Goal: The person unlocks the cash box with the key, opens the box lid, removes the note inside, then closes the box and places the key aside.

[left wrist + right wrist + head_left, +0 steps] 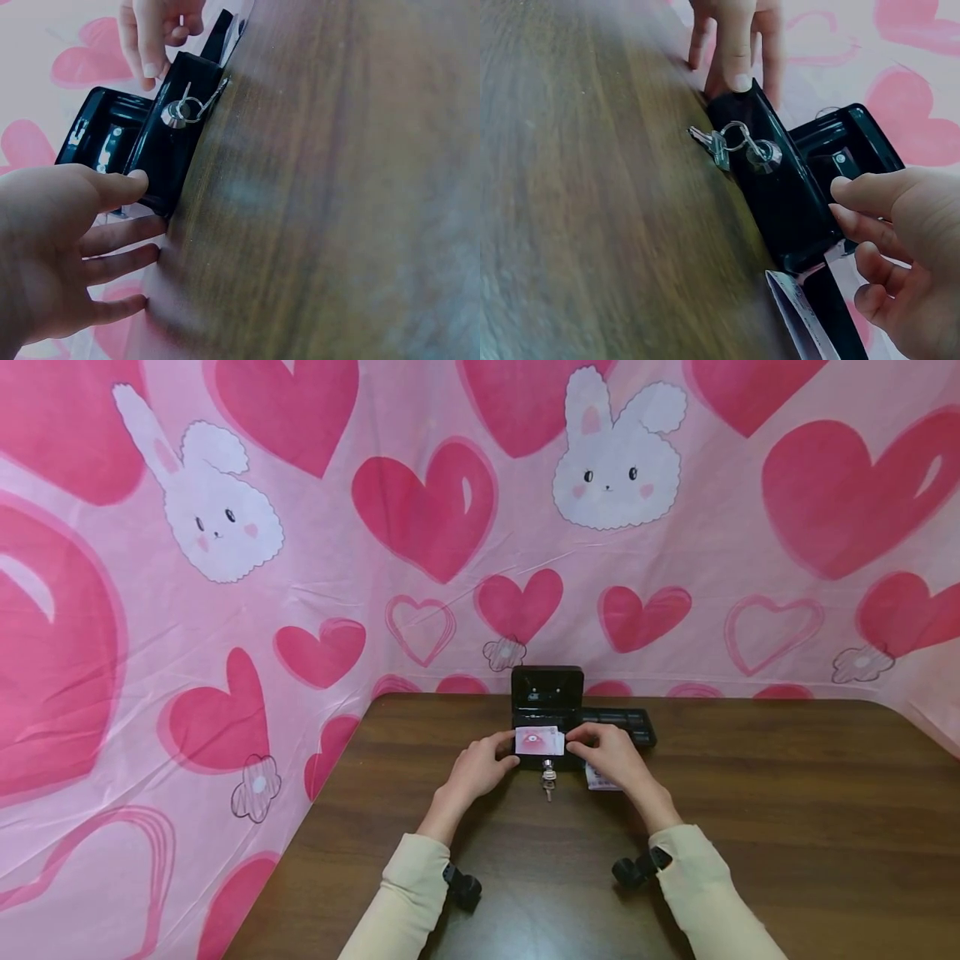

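A small black cash box [531, 763] stands with its lid [547, 689] raised, near the back of the table. Banknotes [536, 741] with a pink print show in its opening. My left hand [480, 768] is at the box's left end, thumb [127, 187] on the front rim and the other fingers extended beside it. At the right end is my right hand [606, 752], its thumb and index fingertips right by the notes' edge. In the right wrist view that thumb [870, 191] and index finger stand slightly apart. Keys [716, 146] on a ring hang from the front lock.
A black compartment tray [637, 727] lies behind and to the right of the box. More banknotes [602, 778] are on the wooden table [787, 827], partly under the right hand. A pink cloth [420, 410] with hearts and rabbits hangs behind.
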### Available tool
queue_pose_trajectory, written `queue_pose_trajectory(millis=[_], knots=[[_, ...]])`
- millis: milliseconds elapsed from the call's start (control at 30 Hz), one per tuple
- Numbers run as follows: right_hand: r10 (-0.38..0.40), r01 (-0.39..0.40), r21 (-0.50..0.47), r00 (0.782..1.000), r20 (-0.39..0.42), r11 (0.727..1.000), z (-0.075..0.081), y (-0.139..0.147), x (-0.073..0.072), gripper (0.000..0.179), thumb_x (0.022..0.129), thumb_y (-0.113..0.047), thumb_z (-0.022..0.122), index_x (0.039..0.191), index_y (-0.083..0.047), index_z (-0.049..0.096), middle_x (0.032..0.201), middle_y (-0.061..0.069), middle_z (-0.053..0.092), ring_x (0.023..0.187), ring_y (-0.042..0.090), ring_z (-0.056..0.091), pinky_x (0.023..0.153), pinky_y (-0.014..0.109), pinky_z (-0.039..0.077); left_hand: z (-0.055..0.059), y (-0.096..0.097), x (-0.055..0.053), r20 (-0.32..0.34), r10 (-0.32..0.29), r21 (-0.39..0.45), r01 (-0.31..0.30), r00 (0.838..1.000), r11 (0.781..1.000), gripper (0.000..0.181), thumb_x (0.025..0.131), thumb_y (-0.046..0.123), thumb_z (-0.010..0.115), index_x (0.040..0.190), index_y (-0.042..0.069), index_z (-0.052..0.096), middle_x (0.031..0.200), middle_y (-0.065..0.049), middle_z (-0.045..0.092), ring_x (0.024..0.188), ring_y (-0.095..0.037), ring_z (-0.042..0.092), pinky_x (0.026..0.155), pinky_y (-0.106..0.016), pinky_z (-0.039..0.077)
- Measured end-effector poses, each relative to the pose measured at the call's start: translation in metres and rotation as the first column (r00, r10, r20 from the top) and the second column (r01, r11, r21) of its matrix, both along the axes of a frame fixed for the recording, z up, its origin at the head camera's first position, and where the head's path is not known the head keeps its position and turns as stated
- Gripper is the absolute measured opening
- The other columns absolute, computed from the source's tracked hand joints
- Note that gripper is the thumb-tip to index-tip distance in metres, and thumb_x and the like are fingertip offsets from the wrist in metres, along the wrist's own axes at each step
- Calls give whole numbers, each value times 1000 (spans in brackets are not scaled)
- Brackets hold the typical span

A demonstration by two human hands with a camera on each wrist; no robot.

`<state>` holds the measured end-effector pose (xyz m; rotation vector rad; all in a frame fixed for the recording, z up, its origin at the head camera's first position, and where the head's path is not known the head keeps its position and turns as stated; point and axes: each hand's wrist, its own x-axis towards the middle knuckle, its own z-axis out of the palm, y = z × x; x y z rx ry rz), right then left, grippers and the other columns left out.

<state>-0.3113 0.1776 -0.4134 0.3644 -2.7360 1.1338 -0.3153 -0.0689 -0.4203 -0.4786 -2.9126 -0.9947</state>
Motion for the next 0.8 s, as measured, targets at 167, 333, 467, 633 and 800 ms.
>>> queue_pose_trajectory(millis=[167,333,467,633,800], knots=[[-6,6,-4,1000,6,1000,-2,-4,-2,23,95,-21,66,112,-8,73,114,14,72,102,30,61,96,52,50,0,0,0,-8,1,0,-1,1000,1000,50,96,29,65,144,18,54,131,-9,66,121,-28,63,103,-52,46],[-11,11,14,1000,-10,1000,-1,-9,-5,22,93,-22,67,109,-8,74,110,13,73,102,30,63,96,52,50,0,0,0,-15,-1,0,1,1000,1000,50,96,29,65,143,17,54,131,-10,67,120,-29,63,103,-52,46],[-9,10,40,1000,-9,999,-1,-12,-9,21,93,-21,68,108,-7,75,105,12,74,100,29,64,94,51,51,0,0,1,-7,-6,4,6,1000,1000,50,96,29,64,144,17,54,133,-10,66,121,-29,62,103,-52,46],[-4,2,69,1000,31,998,1,-16,-13,21,92,-21,69,106,-8,75,104,11,73,99,28,63,94,49,52,1,1,2,-1,1,-1,-1,1000,1000,50,96,30,64,144,18,54,131,-9,67,120,-29,63,103,-51,46],[2,-7,106,999,41,994,4,-19,-15,19,91,-20,70,104,-6,75,101,12,73,95,28,63,93,49,52,1,1,2,-2,4,-6,-4,1000,1000,50,96,31,64,143,19,54,128,-9,68,118,-28,64,101,-51,47]])
